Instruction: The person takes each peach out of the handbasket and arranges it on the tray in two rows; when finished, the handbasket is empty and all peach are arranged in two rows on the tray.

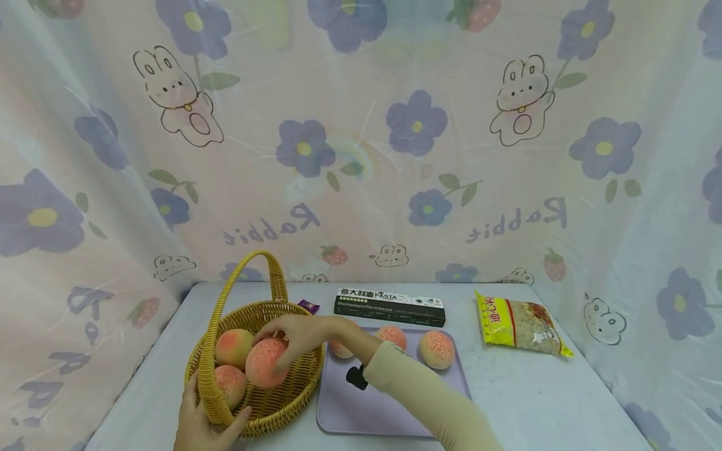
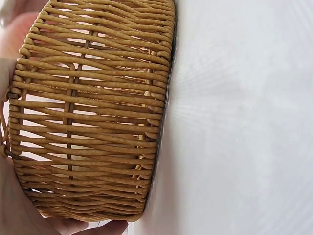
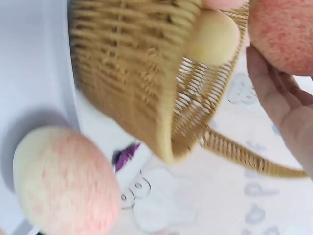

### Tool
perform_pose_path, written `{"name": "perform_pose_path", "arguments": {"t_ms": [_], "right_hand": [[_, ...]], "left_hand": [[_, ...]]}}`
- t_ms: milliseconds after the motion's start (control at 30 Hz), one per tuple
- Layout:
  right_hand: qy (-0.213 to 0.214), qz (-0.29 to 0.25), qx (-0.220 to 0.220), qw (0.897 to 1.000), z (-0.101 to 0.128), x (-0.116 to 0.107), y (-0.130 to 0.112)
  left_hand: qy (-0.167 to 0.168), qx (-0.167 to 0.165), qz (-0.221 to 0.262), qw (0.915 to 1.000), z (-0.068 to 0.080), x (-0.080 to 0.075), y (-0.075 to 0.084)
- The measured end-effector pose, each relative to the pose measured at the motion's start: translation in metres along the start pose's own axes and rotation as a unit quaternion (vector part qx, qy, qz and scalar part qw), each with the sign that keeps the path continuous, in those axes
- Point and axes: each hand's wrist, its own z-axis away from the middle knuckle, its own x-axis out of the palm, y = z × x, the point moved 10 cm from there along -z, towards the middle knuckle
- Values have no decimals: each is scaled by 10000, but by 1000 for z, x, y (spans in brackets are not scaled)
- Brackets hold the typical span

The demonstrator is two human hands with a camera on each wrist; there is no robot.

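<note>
A yellow wicker basket with a tall handle stands at the left of the table, two peaches inside it. Over the basket's opening, my right hand grips another pink peach; the right wrist view shows that held peach against the fingers. My left hand holds the basket's near left rim at the handle's foot, thumb on the inner side. In the left wrist view the woven wall of the basket fills much of the picture. Three peaches sit on a lilac tray.
Behind the tray lies a dark pasta box. A yellow noodle bag rests at the right, and a small purple wrapped piece lies behind the basket. A printed curtain encloses the table's back and sides.
</note>
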Motion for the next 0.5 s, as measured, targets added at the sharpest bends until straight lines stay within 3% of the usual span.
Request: {"name": "perform_pose_path", "arguments": {"t_ms": [300,500], "right_hand": [[423,-1116,-397,9921,55,-23,-3],[625,-1014,-362,9922,85,-23,7]], "left_hand": [[233,217,-1,9995,1,-2,6],[310,309,7,9990,1,-2,6]]}}
